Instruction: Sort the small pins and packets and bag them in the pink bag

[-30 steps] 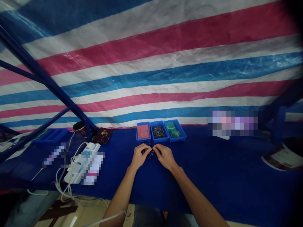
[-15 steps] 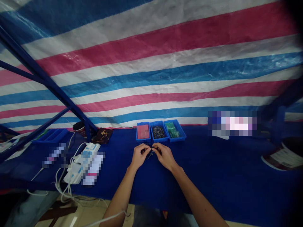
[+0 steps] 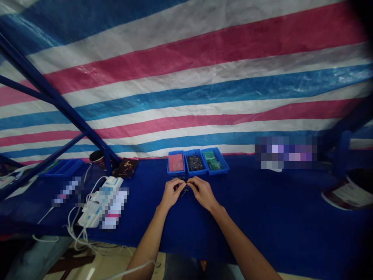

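Observation:
Over the table's middle, my left hand (image 3: 173, 191) and my right hand (image 3: 201, 191) meet fingertip to fingertip. Both are closed in a pinch, and whatever lies between the fingertips is too small and hidden to make out. Just below the fingertips, several thin dark screw-like pieces (image 3: 185, 190) lie on the blue tabletop. Beyond the hands stand three small blue bins side by side. Pink packets (image 3: 176, 162) fill the left one, thin dark and brassy screw-like pieces (image 3: 195, 163) the middle one, and green packets (image 3: 212, 160) the right one.
A white power strip (image 3: 100, 202) with tangled cables lies at left, beside a blurred-out phone-sized object (image 3: 115, 210). Behind it are a dark brown packet (image 3: 126, 167) and a blue tray (image 3: 62, 168). A round tub (image 3: 349, 190) stands far right. Striped sheeting (image 3: 186, 85) hangs behind the table.
My hands stay in nearly the same place, with only a slight shift of the fingertips at the pinch. Bins and loose pieces look unmoved.

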A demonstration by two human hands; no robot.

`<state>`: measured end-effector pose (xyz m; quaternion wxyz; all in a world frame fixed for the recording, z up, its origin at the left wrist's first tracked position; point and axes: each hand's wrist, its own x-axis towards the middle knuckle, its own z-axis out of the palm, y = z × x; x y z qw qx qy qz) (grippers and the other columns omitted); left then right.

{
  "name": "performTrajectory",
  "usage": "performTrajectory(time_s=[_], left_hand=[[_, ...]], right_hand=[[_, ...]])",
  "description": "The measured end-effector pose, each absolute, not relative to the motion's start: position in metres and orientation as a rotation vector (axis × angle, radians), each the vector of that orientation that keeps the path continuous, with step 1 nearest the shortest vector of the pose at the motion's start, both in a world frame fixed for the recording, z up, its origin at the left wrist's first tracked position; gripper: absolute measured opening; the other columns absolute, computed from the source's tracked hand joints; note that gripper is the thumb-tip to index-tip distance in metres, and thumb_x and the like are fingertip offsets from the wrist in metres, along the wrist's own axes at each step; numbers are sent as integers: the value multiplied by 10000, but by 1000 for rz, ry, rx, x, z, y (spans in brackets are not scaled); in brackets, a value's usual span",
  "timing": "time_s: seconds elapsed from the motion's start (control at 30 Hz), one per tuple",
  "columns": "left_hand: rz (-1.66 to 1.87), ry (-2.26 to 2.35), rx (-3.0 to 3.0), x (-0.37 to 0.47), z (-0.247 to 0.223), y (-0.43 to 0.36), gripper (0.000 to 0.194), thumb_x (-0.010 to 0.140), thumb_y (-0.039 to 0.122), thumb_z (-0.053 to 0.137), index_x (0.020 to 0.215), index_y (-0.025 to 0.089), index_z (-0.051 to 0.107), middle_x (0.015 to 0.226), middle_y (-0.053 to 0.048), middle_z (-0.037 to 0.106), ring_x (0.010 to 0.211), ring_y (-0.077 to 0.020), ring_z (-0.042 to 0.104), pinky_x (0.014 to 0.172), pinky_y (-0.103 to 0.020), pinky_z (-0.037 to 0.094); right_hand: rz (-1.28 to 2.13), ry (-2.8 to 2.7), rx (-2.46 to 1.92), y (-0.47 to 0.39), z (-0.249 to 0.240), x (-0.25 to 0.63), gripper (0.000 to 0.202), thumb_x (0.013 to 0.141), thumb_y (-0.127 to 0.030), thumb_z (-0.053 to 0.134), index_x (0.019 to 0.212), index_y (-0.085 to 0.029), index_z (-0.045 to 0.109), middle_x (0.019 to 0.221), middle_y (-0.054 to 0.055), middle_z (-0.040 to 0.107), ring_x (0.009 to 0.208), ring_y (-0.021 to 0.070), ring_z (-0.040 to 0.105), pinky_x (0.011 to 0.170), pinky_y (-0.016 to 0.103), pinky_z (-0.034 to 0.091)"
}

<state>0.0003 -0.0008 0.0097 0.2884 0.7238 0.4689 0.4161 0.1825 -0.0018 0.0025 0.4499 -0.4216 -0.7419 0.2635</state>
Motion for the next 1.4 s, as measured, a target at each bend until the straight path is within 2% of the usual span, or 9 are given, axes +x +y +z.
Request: performTrajectory(time_s=[0.33,0.53,1.03,1.27,1.4], left_hand=[[1093,1234,1945,-1,9,0,293,947,370,564,837,152,725,788,-52,681,681,-150,581,648,-246,419],[1086,1232,1950,0,10,-1,267,944,346,576,850,148,729,789,-48,681,654,-137,562,635,-240,411],[1102,1249,1954,0,8,-1,252,938,317,585,816,146,724,771,-46,682,653,-136,564,635,-232,408],[1108,1256,1945,0,8,0,267,932,337,592,805,142,723,765,-49,682,649,-138,562,639,-234,414],[1108,1261,1949,-1,7,0,269,933,340,590,802,144,718,765,-48,681,654,-140,566,655,-239,422]], right_hand=[[687,-1851,-1034,-3,1,181,165,978,-286,512,1022,-264,669,936,30,696,825,192,666,752,291,492],[663,-1859,-1047,-1,-3,182,227,997,-263,467,1051,-266,687,966,33,706,862,191,674,803,300,497],[600,-1899,-1100,-2,-2,182,200,1008,-290,467,947,-254,654,901,19,695,792,181,658,721,272,454],[576,-1912,-1121,-3,-1,182,254,1015,-321,450,888,-237,654,839,25,691,736,174,646,664,262,429],[597,-1899,-1120,-3,-1,181,221,1004,-315,470,909,-240,655,833,18,697,735,174,650,673,265,437]])
